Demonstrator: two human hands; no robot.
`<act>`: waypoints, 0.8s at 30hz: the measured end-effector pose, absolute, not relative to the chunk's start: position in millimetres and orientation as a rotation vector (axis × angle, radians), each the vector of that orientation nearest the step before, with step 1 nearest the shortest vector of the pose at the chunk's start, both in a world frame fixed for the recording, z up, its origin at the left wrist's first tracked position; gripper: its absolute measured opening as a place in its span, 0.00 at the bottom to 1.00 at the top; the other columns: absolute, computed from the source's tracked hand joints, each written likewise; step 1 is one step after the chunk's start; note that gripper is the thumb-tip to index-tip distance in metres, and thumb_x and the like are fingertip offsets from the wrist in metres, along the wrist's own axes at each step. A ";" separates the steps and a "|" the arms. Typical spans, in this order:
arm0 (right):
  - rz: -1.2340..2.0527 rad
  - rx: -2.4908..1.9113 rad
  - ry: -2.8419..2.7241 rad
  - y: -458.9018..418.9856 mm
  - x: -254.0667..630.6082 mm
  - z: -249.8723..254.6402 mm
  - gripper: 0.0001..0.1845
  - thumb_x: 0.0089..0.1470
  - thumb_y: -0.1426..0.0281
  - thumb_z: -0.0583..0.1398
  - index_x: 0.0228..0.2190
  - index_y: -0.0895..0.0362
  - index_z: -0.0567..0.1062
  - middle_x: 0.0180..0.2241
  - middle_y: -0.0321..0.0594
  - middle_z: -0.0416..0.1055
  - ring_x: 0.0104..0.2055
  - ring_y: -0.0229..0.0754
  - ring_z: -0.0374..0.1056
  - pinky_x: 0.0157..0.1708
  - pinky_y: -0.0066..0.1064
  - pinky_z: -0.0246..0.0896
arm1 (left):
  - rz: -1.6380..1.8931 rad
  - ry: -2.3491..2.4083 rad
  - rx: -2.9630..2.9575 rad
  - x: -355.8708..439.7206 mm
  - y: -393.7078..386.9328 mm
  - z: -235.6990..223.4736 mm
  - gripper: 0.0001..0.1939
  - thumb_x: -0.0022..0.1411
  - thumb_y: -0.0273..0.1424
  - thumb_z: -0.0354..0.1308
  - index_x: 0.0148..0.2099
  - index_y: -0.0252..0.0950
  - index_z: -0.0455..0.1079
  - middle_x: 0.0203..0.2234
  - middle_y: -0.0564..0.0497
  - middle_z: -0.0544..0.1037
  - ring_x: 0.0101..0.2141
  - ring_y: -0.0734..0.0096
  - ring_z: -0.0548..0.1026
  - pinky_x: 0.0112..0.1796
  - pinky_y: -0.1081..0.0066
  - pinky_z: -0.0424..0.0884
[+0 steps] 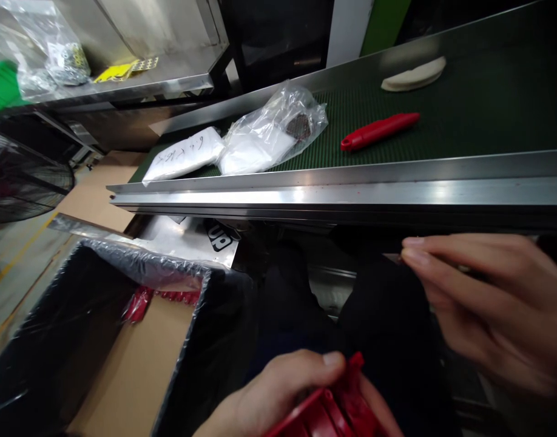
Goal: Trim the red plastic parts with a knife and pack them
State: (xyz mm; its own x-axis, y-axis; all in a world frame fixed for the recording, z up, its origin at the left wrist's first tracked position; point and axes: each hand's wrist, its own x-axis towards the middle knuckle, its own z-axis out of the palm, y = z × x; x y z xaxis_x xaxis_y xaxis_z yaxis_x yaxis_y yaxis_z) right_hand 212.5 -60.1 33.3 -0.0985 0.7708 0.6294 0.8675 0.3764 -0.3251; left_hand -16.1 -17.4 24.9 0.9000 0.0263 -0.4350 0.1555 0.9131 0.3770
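Note:
My left hand (301, 388), low in the middle, is closed around a red plastic part (335, 416). The part has ribs and a small upright tip beside my thumb; the bottom edge of the picture cuts it off. At the right, my right hand (492, 303) hovers over my leg, just below the conveyor's near rail. Its thumb and fingers are pinched on a thin, small object (392, 258) whose kind I cannot make out. The two hands are apart. On the green conveyor belt (333, 161) lies a long red plastic piece (380, 131).
A pale curved piece (414, 75) lies farther back on the belt. Toward its left end sit a white marked packet (185, 155) and a clear bag (272, 133). A plastic-lined box (137, 364) containing red parts stands lower left. A fan (23, 176) is at far left.

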 end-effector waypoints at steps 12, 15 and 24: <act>0.251 -1.265 -1.865 -77.5 173.1 30.4 0.23 0.55 0.84 0.56 0.51 0.59 0.72 0.49 0.44 0.69 0.52 0.45 0.67 0.46 0.36 0.67 | 0.435 0.487 0.235 -8.7 9.4 24.0 0.29 0.70 0.46 0.34 0.45 0.34 0.71 0.20 0.47 0.76 0.15 0.71 0.73 0.15 0.79 0.66; 0.251 -1.314 -1.819 -70.7 161.0 30.5 0.21 0.55 0.83 0.57 0.50 0.59 0.72 0.47 0.42 0.69 0.50 0.41 0.67 0.48 0.34 0.65 | 0.487 0.593 0.364 -3.5 10.8 25.5 0.28 0.69 0.49 0.38 0.43 0.32 0.70 0.20 0.47 0.75 0.16 0.74 0.72 0.19 0.80 0.67; 0.670 -1.567 -1.477 -29.1 153.1 43.6 0.03 0.58 0.70 0.60 0.31 0.52 0.74 0.28 0.29 0.69 0.28 0.29 0.66 0.27 0.20 0.61 | 0.535 0.897 0.744 8.5 -3.2 28.1 0.21 0.67 0.47 0.49 0.46 0.33 0.66 0.18 0.53 0.72 0.16 0.77 0.65 0.17 0.79 0.61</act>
